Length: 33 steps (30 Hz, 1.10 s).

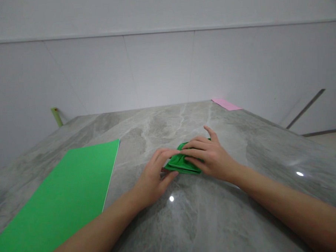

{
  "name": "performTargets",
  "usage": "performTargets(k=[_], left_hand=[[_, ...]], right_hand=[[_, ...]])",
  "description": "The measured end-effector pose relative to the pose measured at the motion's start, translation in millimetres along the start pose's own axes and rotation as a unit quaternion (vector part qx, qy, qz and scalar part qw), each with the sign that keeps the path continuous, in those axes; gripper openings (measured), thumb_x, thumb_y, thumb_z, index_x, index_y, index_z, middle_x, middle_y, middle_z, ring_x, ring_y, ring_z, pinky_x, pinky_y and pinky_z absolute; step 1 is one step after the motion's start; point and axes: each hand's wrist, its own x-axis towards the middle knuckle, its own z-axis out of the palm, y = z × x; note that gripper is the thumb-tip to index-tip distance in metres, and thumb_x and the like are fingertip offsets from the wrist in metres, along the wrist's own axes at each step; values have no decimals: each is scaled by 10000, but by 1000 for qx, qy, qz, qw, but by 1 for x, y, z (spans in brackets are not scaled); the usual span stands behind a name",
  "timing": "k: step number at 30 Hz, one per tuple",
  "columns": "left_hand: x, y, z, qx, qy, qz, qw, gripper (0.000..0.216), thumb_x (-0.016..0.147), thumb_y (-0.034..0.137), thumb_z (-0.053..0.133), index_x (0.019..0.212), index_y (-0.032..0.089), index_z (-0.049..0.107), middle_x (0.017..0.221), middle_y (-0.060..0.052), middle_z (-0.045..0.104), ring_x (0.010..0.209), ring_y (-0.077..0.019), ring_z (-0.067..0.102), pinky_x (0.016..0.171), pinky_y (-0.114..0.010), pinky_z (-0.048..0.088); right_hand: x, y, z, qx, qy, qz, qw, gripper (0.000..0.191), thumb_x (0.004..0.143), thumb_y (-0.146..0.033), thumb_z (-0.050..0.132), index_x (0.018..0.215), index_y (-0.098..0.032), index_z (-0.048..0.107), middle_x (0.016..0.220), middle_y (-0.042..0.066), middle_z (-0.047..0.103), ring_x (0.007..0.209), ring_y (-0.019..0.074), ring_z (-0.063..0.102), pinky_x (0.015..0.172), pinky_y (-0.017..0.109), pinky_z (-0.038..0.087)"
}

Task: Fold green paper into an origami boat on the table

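Note:
A folded green cloth (185, 163) lies on the grey marbled table in front of me, its layered edges facing my side. My left hand (156, 170) grips its left end, with the thumb at the near edge and the fingertips on top. Across the top of the cloth rests my right hand (209, 154), palm down with the fingers apart and the little finger raised. Both hands meet near the middle of the cloth, and the right one hides much of its far right side.
A large flat green sheet (76, 185) lies on the table (162, 126) at the left, partly under my left forearm. At the far right corner is a pink sheet (226, 104). A pale wall (160, 70) stands behind, with a light-green strip (56, 116) at left.

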Motion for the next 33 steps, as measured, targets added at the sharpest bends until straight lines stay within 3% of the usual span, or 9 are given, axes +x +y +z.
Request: performTargets(k=[7,13,17,20,24,27,33], left_hand=[[2,2,0,-22,-10,-13,1000,276,874,108,588,1109,249,555,1260,-70,475,1135,-198,558,796,-305,600],[2,3,0,-43,-8,-69,997,143,844,214,669,953,216,576,1249,-80,480,1097,-215,579,760,-339,614],[3,0,-1,-25,14,-75,997,126,857,263,668,939,212,587,1199,-77,532,1087,-222,584,739,-319,602],[4,0,-1,7,33,-84,996,158,874,291,647,998,218,580,1144,-70,579,1042,-219,606,727,-308,583],[4,0,-1,22,36,-126,991,341,850,314,677,1143,212,534,1088,-71,626,969,-224,638,750,-341,564],[4,0,-1,28,40,-133,990,308,844,286,670,1115,202,547,1063,-70,636,981,-235,634,789,-365,547],[6,-1,-3,-95,133,-173,971,233,858,297,615,1049,202,521,1079,-59,630,931,-190,634,827,-339,516]], right_hand=[[1,-3,5,3,-21,1,1000,171,945,-233,563,1028,-244,712,980,22,741,929,199,660,1132,608,55],[0,-3,5,24,-62,8,998,229,930,-222,566,1122,-271,682,1066,30,725,1000,212,648,1134,619,60],[-2,7,0,14,31,69,997,283,899,-228,582,1168,-247,666,1137,83,687,1093,265,600,1110,611,213],[-5,18,1,39,79,150,985,330,850,-256,616,1168,-190,673,1154,139,650,1099,303,593,987,545,429],[-8,22,7,172,31,227,958,214,835,-258,600,986,-181,731,1019,101,646,884,223,659,759,382,578],[-7,15,9,211,38,254,943,167,819,-249,608,902,-180,736,964,81,628,806,185,647,609,285,575],[-4,3,9,194,50,250,947,132,826,-189,593,802,-182,722,861,56,664,749,161,635,556,237,513]])
